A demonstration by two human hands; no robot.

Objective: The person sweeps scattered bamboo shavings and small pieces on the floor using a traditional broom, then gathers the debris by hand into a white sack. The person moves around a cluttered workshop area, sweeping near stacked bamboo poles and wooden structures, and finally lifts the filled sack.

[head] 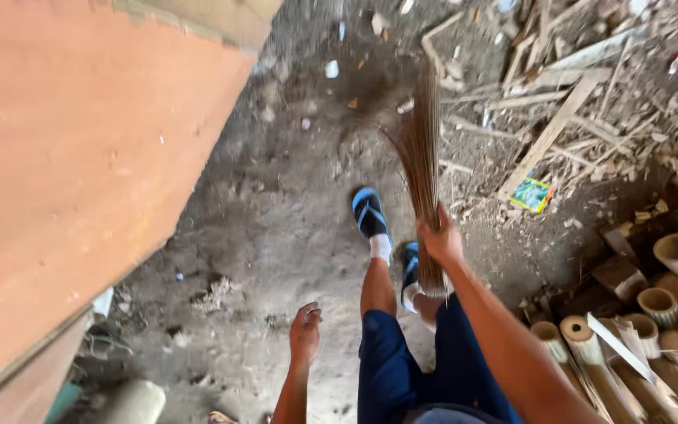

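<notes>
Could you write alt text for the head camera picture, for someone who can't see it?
Seen from above, a person's right hand holds a stick broom over a dirt floor, the left hand hanging empty. Cut bamboo tubes and wood scraps lie to the right, an orange board to the left.

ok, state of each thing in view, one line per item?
Stick broom: held, bristles up off the ground.
Right hand: shut on the stick broom.
Left hand: empty, fingers loosely curled.
Cut bamboo tubes: piled at right, open ends showing.
Wood scraps: scattered on the dirt.
</notes>
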